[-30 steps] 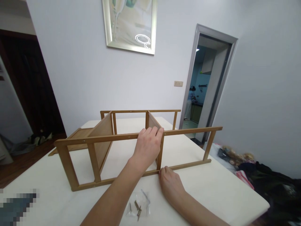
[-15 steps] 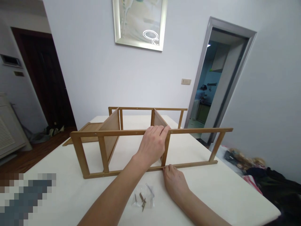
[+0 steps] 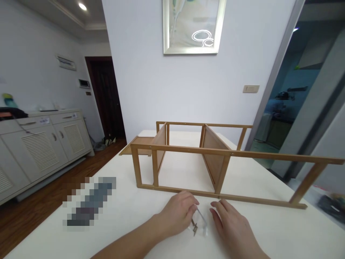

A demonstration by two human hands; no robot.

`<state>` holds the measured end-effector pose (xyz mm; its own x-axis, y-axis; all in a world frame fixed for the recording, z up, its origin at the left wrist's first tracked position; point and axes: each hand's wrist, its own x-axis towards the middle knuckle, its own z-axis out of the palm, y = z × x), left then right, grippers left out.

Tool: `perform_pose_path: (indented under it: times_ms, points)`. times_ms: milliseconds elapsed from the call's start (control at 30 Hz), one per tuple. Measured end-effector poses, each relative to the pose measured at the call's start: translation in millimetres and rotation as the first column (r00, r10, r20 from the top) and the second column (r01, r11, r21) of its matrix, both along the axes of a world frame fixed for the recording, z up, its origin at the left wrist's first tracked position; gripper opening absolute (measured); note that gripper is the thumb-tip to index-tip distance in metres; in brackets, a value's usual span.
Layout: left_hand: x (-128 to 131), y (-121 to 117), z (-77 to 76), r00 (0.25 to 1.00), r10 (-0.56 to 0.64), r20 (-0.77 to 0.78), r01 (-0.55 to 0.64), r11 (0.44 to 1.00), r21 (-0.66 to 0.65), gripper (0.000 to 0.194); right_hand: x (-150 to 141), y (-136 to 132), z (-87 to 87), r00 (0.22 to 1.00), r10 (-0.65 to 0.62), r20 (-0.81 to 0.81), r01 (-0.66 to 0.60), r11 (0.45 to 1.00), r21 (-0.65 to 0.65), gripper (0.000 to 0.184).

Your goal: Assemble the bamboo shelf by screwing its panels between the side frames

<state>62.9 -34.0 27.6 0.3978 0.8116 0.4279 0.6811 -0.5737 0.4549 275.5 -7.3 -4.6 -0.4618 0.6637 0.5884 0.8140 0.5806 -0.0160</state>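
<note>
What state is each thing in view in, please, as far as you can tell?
Wooden frame: resting lengthwise on the table, two panels upright inside
Clear bag: lying before the frame; whether sealed, unclear
Metal parts: loosely bunched in the bag
Left hand: fingers bent at the bag, grip unclear
Right hand: fingers parted, holding nothing visible
Cabinet doors: shut
Doorway: open
Ceiling light: lit

Near the left edge of the surface (image 3: pixel 285 233) lies a dark object (image 3: pixel 91 205), too pixelated to name. Past that edge stands a white cabinet (image 3: pixel 44 144); beyond the far edge, the wall (image 3: pixel 183 90) carries a framed picture (image 3: pixel 192 23) and a switch (image 3: pixel 251 89).
</note>
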Motion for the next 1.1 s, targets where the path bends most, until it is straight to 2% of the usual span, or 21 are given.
perform_pose_path:
  times_ms: [167, 300, 633, 867, 1100]
  points:
    - [3.9, 6.6, -4.4, 0.992, -0.002, -0.125, 0.001, 1.000, -0.015, 0.028, -17.3, -24.6, -19.3, 0.969, 0.103, -0.225, -0.114, 0.993, -0.038, 0.019]
    - [1.3, 10.0, -11.2, 0.983, -0.051, -0.179, 0.046, 0.998, -0.032, 0.027, -19.3, -29.2, -24.8, 0.978, 0.130, -0.162, -0.146, 0.985, -0.094, 0.017]
    - [0.2, 16.7, -17.7, 0.998, -0.058, -0.034, 0.055, 0.994, -0.090, 0.033, -20.8, -37.4, -15.8, 0.990, 0.064, -0.126, -0.087, 0.979, -0.184, 0.033]
    - [2.8, 25.6, -17.3, 0.994, -0.050, -0.093, 0.040, 0.994, -0.102, 0.024, -22.9, -42.6, -3.5, 0.978, 0.116, -0.173, -0.158, 0.953, -0.258, 0.043]
    - [6.1, 24.2, -16.3, 0.971, -0.037, -0.236, 0.026, 0.998, -0.053, 0.020, -21.1, -42.0, -7.1, 0.977, 0.115, -0.177, -0.159, 0.953, -0.258, 0.048]
